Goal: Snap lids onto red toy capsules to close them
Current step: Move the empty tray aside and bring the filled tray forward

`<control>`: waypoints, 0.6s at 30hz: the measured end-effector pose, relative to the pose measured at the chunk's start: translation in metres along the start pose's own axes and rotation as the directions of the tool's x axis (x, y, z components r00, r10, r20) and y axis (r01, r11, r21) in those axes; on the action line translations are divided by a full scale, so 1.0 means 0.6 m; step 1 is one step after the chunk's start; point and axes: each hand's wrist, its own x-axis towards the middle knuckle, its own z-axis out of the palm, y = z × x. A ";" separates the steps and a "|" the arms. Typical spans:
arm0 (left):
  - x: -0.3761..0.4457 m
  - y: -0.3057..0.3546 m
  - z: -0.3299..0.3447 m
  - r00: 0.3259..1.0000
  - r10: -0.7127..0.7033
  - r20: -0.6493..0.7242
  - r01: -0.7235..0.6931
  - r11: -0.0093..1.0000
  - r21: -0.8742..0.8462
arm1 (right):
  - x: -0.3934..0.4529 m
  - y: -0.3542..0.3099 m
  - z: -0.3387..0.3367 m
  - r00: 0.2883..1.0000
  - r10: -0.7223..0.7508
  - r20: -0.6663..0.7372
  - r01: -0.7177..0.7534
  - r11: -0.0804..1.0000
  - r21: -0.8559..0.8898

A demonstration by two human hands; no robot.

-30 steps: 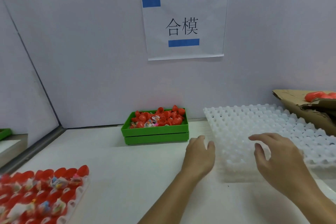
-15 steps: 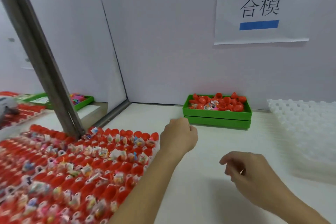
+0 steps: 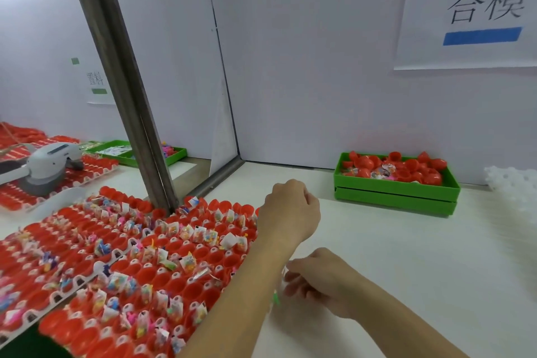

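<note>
While my right hand [image 3: 322,279] hovers low at 6 o'clock, fingers curled, I cannot tell what it holds. At 9 o'clock, trays of open red capsules [image 3: 139,259] hold small toy packets. My left hand [image 3: 290,209] hovers beside them, fist loosely curled, grip unclear. At 1 o'clock, a green bin [image 3: 395,195] holds red lids [image 3: 406,168].

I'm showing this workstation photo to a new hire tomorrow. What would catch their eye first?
The big tray of open red plastic capsule halves stuffed with small toy packets fills the lower left, with the person's left hand at its right edge. Behind, against the wall, sits a green plastic bin heaped with red capsule lids. Top right hangs a white paper sign with black characters and blue bars.
</note>
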 end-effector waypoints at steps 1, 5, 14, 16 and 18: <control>0.001 -0.002 0.000 1.000 -0.001 0.002 0.001 1.000 0.002 | 0.004 -0.001 0.004 1.000 0.006 0.006 -0.006 1.000 0.020; 0.006 -0.004 0.001 1.000 -0.006 0.001 0.006 1.000 0.004 | 0.013 0.000 0.017 1.000 0.020 -0.011 -0.018 0.994 0.104; 0.011 -0.004 0.004 1.000 0.001 -0.003 -0.001 1.000 0.027 | 0.014 0.010 0.014 0.992 0.034 -0.123 0.004 0.955 0.298; 0.012 -0.003 0.005 1.000 0.009 -0.016 -0.008 0.999 0.039 | 0.009 0.013 0.000 0.986 0.035 -0.161 0.016 0.952 0.305; 0.012 0.000 0.008 1.000 0.017 -0.017 -0.017 0.999 0.046 | 0.002 0.019 -0.022 0.979 0.033 -0.202 0.024 0.962 0.272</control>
